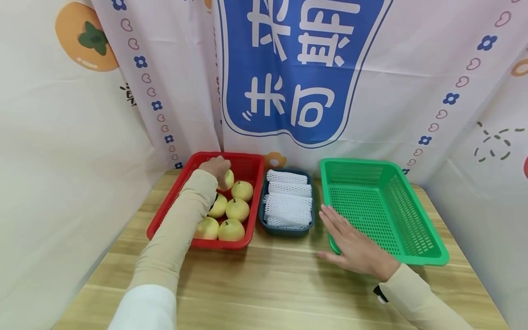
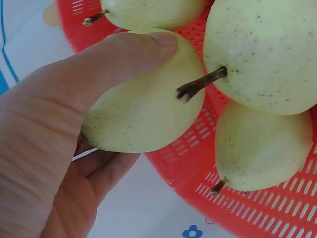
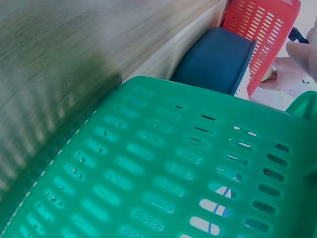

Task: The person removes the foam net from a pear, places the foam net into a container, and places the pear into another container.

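Note:
At the far end of the red basket (image 1: 240, 242), my left hand (image 1: 216, 168) grips a yellow-green pear (image 2: 143, 111). The left wrist view shows the thumb (image 2: 133, 52) across the pear's upper side and other fingers underneath, partly hidden. Several more pears (image 1: 237, 210) lie around it in the basket, speckled and with dark stems. My right hand (image 1: 356, 245) is held flat, fingers straight, over the near left rim of the green basket (image 1: 425, 262). Nothing is in its grasp; whether it touches the rim, I cannot tell.
Between the baskets stands a dark blue tray (image 1: 287, 232) with white foam net sleeves (image 1: 288, 206) stacked in it. A wooden table (image 1: 264, 293) carries everything. Behind it hangs a printed white curtain (image 1: 185, 82).

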Demonstrator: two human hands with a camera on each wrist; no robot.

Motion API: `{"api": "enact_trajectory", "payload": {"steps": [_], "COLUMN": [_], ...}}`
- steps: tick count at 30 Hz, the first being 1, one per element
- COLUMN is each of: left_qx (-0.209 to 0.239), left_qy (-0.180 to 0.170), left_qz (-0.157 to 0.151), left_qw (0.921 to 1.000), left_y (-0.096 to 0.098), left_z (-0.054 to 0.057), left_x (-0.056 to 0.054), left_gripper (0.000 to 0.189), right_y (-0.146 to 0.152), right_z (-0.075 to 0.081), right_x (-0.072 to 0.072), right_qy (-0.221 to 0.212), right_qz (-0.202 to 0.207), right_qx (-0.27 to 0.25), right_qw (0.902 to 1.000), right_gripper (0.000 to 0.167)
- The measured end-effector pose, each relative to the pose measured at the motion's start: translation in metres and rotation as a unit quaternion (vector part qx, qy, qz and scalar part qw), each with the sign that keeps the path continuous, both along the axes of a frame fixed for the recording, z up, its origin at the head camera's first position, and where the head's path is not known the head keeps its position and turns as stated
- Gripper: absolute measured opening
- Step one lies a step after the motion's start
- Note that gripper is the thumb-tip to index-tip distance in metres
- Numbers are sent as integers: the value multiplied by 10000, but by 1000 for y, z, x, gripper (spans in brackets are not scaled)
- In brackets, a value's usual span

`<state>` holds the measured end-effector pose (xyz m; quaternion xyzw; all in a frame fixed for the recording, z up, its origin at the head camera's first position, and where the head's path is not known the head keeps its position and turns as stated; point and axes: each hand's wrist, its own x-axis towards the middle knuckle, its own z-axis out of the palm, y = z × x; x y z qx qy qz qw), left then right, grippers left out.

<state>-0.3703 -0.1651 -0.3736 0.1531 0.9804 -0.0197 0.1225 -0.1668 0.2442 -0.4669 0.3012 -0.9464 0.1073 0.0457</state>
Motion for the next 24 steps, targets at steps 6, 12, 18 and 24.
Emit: {"api": "enact_trajectory", "payload": {"steps": [6, 12, 18, 24], "left_qx": [-30, 107, -163, -95], "left_qy": [-187, -213, -46, -20], "left_qz": [132, 57, 118, 195], "left_qw": [9997, 9997, 9998, 9998], "left_y": [-1, -8, 3, 1], "left_z": [-7, -33, -30, -43], "left_x": [-4, -30, -12, -19], "left_gripper": [40, 42, 37, 31], "right_y": [2, 3, 2, 1], "right_z": [1, 2, 1, 3], "right_x": [0, 1, 0, -1], "right_qy": [33, 75, 136, 63], "right_qz": [21, -6, -2, -2], "right_qx": [-49, 26, 51, 71], "right_qw": [10000, 10000, 9999, 10000], "right_gripper": [102, 102, 100, 101]}}
